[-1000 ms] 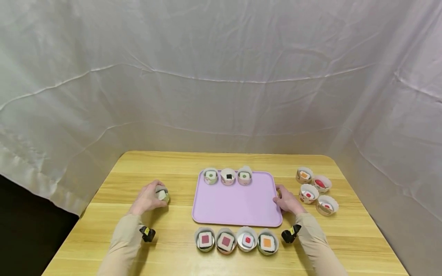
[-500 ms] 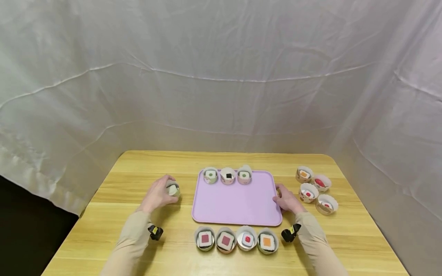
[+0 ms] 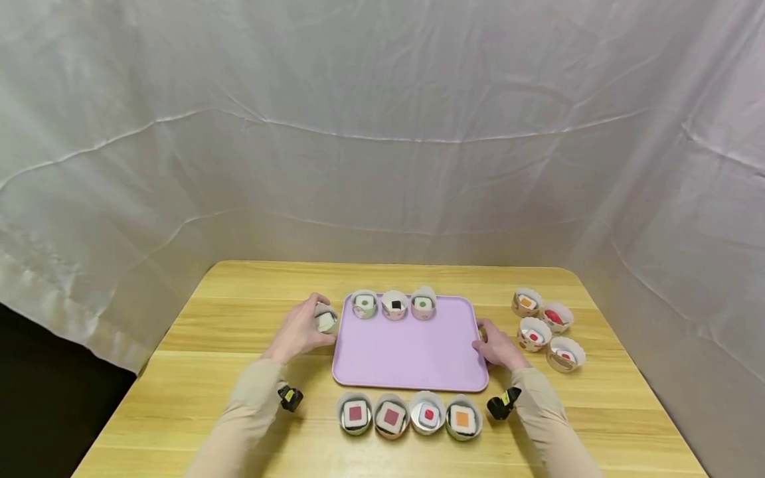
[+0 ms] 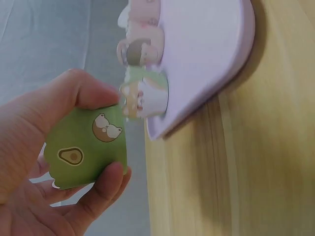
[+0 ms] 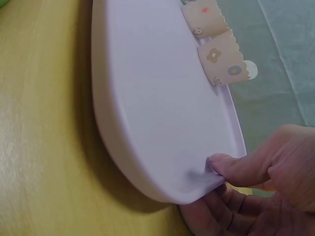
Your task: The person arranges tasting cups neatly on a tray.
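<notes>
My left hand (image 3: 301,330) grips a green paper baking cup (image 4: 88,145) printed with an avocado and a small animal. A whitish piece (image 3: 326,322) sits inside it, seen from above in the head view. The cup is held just left of a lilac tray (image 3: 412,355). Along the tray's far edge stand three filled paper cups: a green one (image 4: 145,93), a pink one (image 3: 394,307) with a black-centred piece and another pink one (image 5: 225,59). My right hand (image 3: 499,345) pinches the tray's right rim, thumb on top and fingers beneath.
In front of the tray runs a row of several cups (image 3: 391,417) holding square sushi-like pieces. Another cluster of several cups (image 3: 534,335) stands right of my right hand. A pale curtain (image 3: 382,166) hangs behind the wooden table (image 3: 287,279).
My left hand has carried the green cup rightward and slightly away, from the left of the table up close to the tray's left edge. The right hand and tray stay put.
</notes>
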Available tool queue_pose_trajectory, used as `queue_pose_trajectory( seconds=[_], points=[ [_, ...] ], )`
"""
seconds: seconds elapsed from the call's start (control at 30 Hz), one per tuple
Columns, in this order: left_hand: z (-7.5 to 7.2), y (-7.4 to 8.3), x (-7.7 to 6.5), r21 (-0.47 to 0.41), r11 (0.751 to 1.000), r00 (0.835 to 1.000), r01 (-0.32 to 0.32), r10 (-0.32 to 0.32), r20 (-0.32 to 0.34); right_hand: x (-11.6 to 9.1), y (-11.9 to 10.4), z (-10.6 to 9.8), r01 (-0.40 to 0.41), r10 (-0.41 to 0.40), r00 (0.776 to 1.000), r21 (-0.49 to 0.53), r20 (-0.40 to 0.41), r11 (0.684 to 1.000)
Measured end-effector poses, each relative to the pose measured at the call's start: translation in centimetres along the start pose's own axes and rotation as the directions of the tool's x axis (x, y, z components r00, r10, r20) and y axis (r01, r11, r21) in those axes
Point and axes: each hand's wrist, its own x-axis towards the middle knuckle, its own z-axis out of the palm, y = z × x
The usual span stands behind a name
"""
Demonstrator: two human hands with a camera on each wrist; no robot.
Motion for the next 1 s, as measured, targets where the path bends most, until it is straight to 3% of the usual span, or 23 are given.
queue_pose_trajectory(
  seconds=[0.6, 1.0],
  points=[
    [1.6, 3.7, 2.7, -0.02, 0.996, 0.996, -0.089, 0.089, 0.004, 0.1, 0.0, 0.0, -0.005, 0.005, 1.0, -0.002, 0.008, 1.0],
    [2.7, 6.4, 5.1, -0.081, 0.981, 0.981, -0.177, 0.183, 0.07, 0.0, 0.0, -0.1, 0.012, -0.012, 1.0, -0.036, -0.002, 0.999]
  ],
)
